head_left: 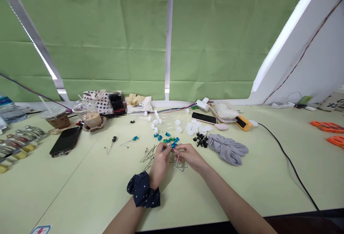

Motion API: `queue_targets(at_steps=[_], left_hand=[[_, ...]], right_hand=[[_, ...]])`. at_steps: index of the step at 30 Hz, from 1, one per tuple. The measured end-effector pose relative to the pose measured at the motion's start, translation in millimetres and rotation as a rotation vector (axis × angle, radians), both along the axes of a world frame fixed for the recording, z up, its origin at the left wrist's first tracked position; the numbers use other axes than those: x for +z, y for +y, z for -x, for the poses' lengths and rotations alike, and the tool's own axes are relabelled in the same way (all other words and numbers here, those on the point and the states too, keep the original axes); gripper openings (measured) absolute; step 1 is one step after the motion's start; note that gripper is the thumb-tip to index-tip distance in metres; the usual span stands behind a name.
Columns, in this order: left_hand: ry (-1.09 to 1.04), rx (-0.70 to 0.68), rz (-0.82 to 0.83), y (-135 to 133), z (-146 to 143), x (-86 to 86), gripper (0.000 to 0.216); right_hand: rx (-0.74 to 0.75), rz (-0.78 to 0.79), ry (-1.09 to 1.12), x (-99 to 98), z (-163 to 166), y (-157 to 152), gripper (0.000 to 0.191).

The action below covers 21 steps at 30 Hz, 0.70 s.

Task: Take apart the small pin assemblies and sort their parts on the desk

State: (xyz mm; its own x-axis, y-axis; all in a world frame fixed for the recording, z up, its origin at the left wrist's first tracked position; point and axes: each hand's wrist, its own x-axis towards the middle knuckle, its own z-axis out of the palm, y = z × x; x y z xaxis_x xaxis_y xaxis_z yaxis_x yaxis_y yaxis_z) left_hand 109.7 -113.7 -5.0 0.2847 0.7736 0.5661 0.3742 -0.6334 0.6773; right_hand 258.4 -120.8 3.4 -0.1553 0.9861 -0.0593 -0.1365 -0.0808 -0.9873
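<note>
Close together at the middle of the table, my left hand (pixel 160 160) and my right hand (pixel 190 155) are both closed, fingertips pinching around a small shiny blue plastic piece (pixel 174 144). Thin metal shows by the fingers, but I cannot make out how it joins the piece. Bent metal wires (pixel 147 155) lie beside my left hand, and more wires (pixel 180 166) are under my right hand. Just beyond my fingers are loose blue pieces (pixel 159 137) and green pieces (pixel 172 139). A wire with a blue end (pixel 134 138) and one with a black end (pixel 114 139) lie to the left.
White caps (pixel 192 128) and black pieces (pixel 201 140) lie right of centre, near a grey cloth (pixel 228 149). Farther back are clear tubes (pixel 172 114), a phone (pixel 203 118) and a yellow device (pixel 244 123). Drink cups (pixel 92 117) and a dark phone (pixel 66 141) sit left; a black cable (pixel 290 162) runs right.
</note>
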Motion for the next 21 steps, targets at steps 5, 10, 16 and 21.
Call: queue_targets(at_steps=[5, 10, 16, 21], left_hand=[[0.008, -0.029, 0.007, -1.5, -0.4, -0.1, 0.023], [-0.040, -0.063, 0.070, -2.8, -2.9, -1.6, 0.022], [-0.048, -0.077, 0.097, -3.5, -5.3, -3.5, 0.022], [-0.040, -0.006, 0.075, 4.7, 0.0, -3.7, 0.023]], right_hand=[[-0.077, -0.024, -0.093, -1.2, -1.5, 1.5, 0.034], [-0.087, 0.082, -0.049, -6.1, -0.3, 1.7, 0.038], [-0.081, 0.048, -0.010, -6.1, 0.9, 1.6, 0.039], [-0.082, -0.001, -0.079, -7.2, 0.6, 2.6, 0.034]])
